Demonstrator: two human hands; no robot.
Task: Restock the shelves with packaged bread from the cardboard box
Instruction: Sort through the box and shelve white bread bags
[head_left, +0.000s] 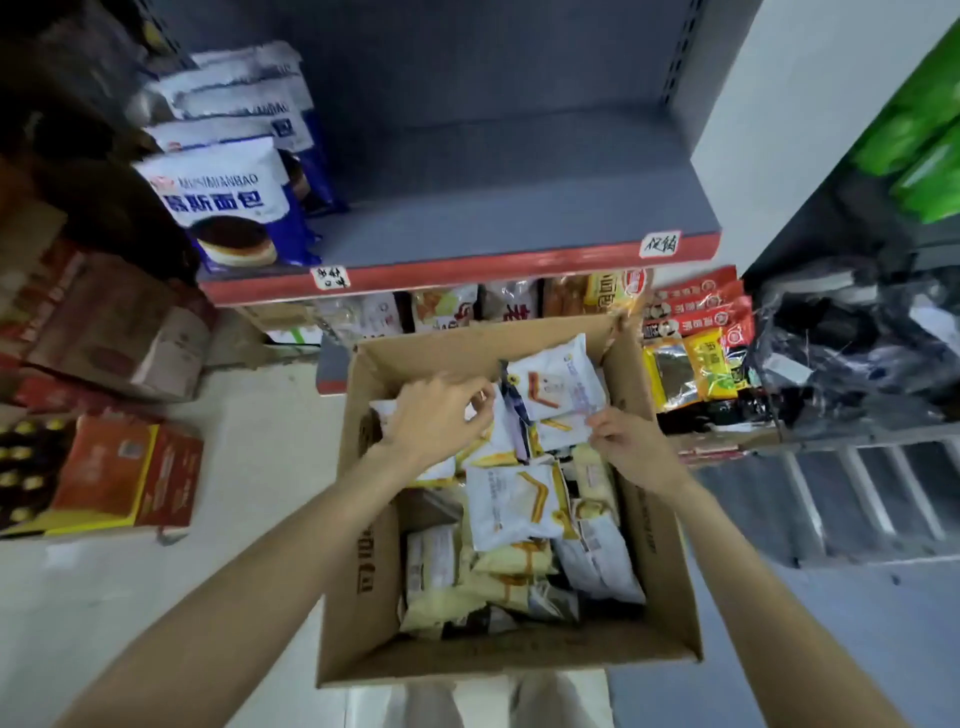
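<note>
An open cardboard box stands on the floor below me, filled with several white and yellow bread packets. Both my hands are inside its far end. My left hand curls its fingers over a white packet's left edge. My right hand pinches the lower right corner of a raised white bread packet. Another white packet lies flat in the middle of the box. The grey shelf above has a red front edge and holds blue-and-white bread bags at its left.
Under the grey shelf, a lower shelf holds assorted bread packs and red snack packets. Cartons sit on the floor at left. A black bag and green packs are at right.
</note>
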